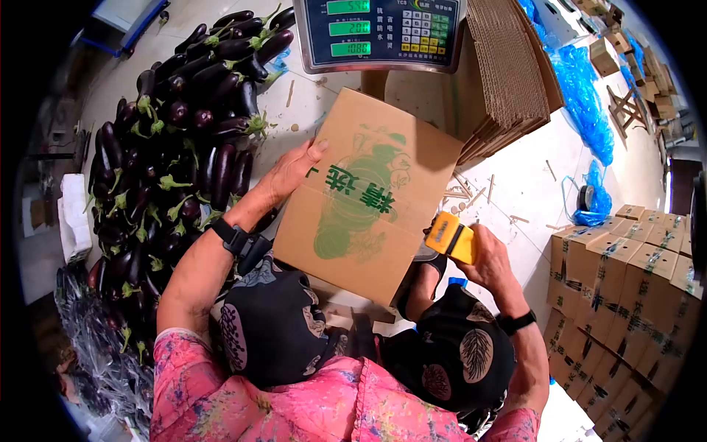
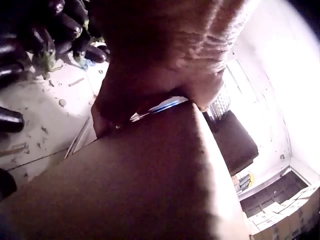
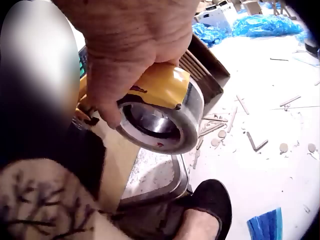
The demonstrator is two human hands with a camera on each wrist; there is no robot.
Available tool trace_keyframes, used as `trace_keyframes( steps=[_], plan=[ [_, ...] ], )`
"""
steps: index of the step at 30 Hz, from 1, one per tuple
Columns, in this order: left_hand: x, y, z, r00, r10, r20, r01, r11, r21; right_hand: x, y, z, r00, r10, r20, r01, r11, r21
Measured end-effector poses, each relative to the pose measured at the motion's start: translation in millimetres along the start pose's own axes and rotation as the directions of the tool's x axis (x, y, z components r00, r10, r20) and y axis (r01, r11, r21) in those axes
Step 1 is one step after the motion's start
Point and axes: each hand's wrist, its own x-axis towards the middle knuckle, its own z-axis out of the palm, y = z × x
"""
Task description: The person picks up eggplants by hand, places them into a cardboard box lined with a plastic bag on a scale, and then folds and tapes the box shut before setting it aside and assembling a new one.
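Observation:
A cardboard box (image 1: 412, 177) with green printing sits tilted over the person's lap in the head view. My left hand (image 1: 294, 171) grips its upper left side, thumb on the printed face. In the left wrist view that hand (image 2: 170, 55) bends over the edge of the box (image 2: 135, 175), and some of its fingers are hidden. My right hand (image 1: 492, 259) holds a yellow tape dispenser (image 1: 446, 236) close to the box's right edge. The right wrist view shows a wide roll of clear tape (image 3: 192, 122) in the dispenser, with the fingers wrapped round the yellow body.
Eggplants (image 1: 177, 114) lie heaped on the floor at left. A digital scale (image 1: 379, 62) stands ahead, beside a stack of flattened cardboard (image 1: 508, 66). Taped boxes (image 1: 618, 272) are piled at right. Blue plastic (image 1: 585, 96) and scraps lie on the floor.

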Motion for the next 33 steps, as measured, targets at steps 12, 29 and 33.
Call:
trace_keyframes(
  steps=[12, 29, 33],
  plan=[
    [-1.1, -3.7, 29.4, 0.956, -0.196, 0.217, 0.286, 0.784, -0.551, -6.3, -21.9, -27.6, 0.997, 0.031, -0.077, -0.030, 0.999, 0.015],
    [-5.0, -6.9, -20.8, 0.982, 0.170, -0.081, -0.159, 0.979, 0.131, 138.1, -251.5, -78.1, 0.989, -0.028, 0.147, 0.082, 0.924, -0.373],
    [-8.4, 6.4, -35.1, 0.968, 0.252, 0.017, -0.232, 0.860, 0.455, 140.3, -256.1, -77.5, 0.988, -0.074, 0.139, 0.121, 0.923, -0.366]
  ],
)
